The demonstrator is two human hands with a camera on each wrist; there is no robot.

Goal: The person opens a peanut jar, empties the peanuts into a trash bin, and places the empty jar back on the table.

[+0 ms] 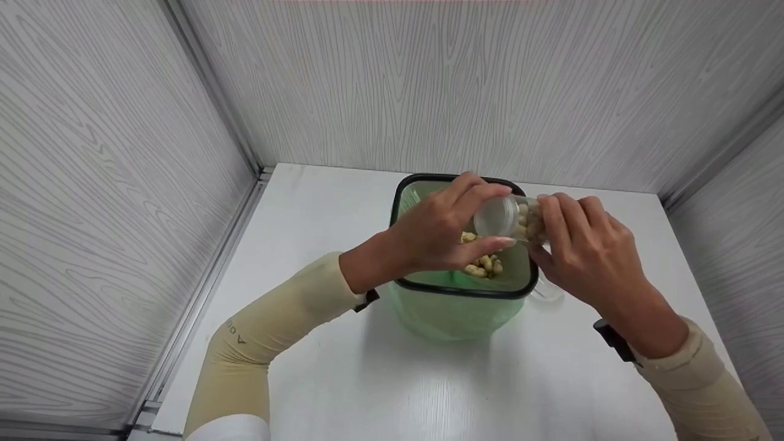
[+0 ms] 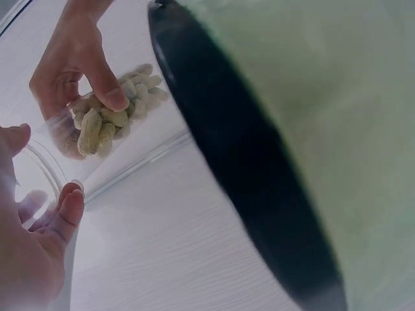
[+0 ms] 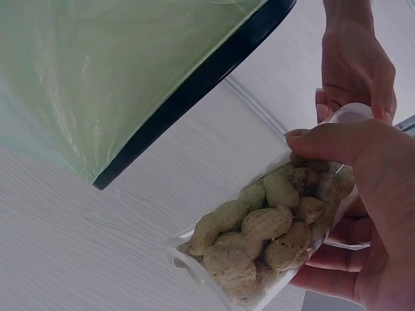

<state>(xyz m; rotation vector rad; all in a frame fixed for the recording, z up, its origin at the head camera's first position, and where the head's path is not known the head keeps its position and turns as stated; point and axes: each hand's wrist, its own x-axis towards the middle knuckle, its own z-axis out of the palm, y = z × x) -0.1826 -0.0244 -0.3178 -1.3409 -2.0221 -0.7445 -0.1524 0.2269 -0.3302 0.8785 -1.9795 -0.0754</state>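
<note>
A clear plastic jar point(image 3: 266, 227) of peanuts lies tilted on its side above a bin point(image 1: 465, 293) with a black rim and a green bag lining. My right hand point(image 1: 591, 251) grips the jar's body, thumb on one side and fingers on the other. At the jar's translucent round end point(image 1: 495, 215), my left hand point(image 1: 438, 226) pinches the edge between thumb and fingers. Whether that end is a lid or part of the jar I cannot tell. More peanuts point(image 1: 484, 266) lie inside the bin, partly hidden by my left hand.
A clear round plastic piece point(image 1: 547, 291) rests on the white table point(image 1: 429, 392), right of the bin and partly behind my right hand. Wood-grain panels point(image 1: 429, 86) stand behind the table and on both sides.
</note>
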